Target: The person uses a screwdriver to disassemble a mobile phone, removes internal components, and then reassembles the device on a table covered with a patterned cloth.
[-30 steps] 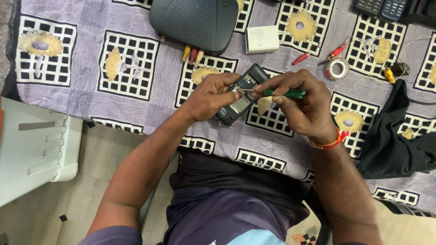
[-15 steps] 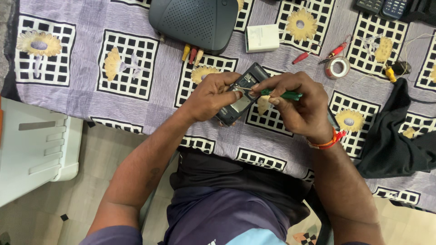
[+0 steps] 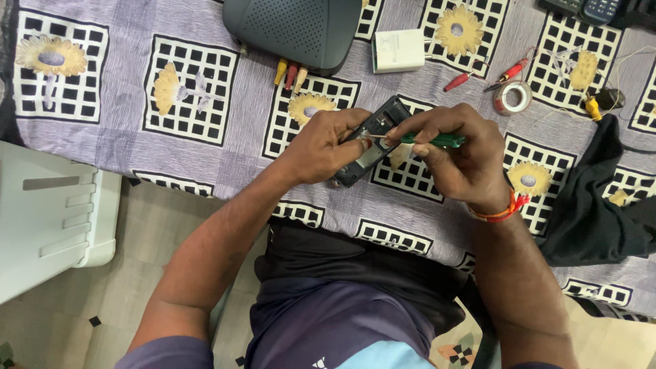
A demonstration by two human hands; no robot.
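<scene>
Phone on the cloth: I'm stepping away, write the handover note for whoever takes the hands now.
Left hand: grips the dark phone, tilted just above the table, open side up.
Right hand: holds a green-handled screwdriver, tip inside the phone near the left thumb.
Nearby: white adapter, tape roll, red probes, grey box.
Done: back cover appears off.
Left: work with the screwdriver inside the phone seems unfinished; I cannot tell which screw.

We are seeing a dark grey router [image 3: 294, 31] sitting at the bench's [image 3: 123, 147] far edge, a white adapter [image 3: 398, 50] lying just beside it, a tape roll [image 3: 513, 97] resting toward the far right corner, and a black cloth [image 3: 598, 205] draping over the right edge.
</scene>
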